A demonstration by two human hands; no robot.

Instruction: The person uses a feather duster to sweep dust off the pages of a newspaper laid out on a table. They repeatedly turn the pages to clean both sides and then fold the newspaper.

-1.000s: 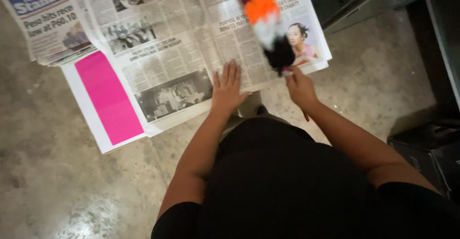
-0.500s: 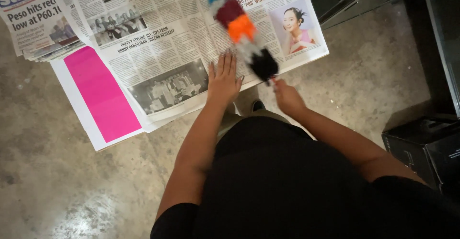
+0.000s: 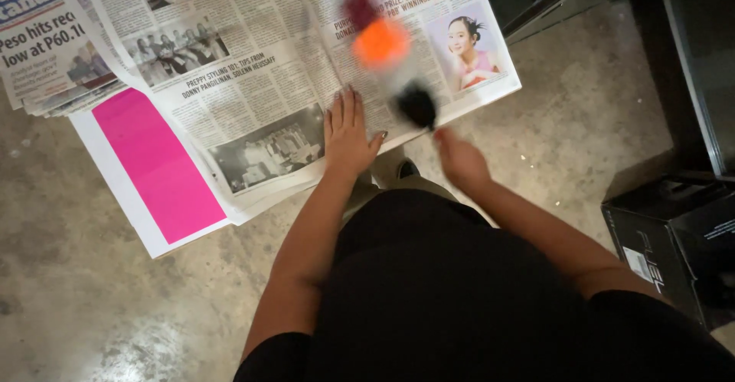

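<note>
An open newspaper (image 3: 253, 60) lies spread on the concrete floor. My left hand (image 3: 348, 133) rests flat on its near edge, fingers apart. My right hand (image 3: 459, 160) grips the handle end of a feather duster (image 3: 383, 41) with dark red, orange and black tufts. The duster is blurred and reaches up over the right-hand page, its black tuft close to my right hand.
A bright pink sheet on white paper (image 3: 157, 164) sticks out from under the newspaper at left. More folded newspapers (image 3: 46, 53) lie at far left. A black box (image 3: 674, 236) stands at right, below dark furniture (image 3: 689, 60).
The duster has swept leftward across the right-hand page over the past second. My left hand has stayed flat on the paper. The view has shifted slightly.
</note>
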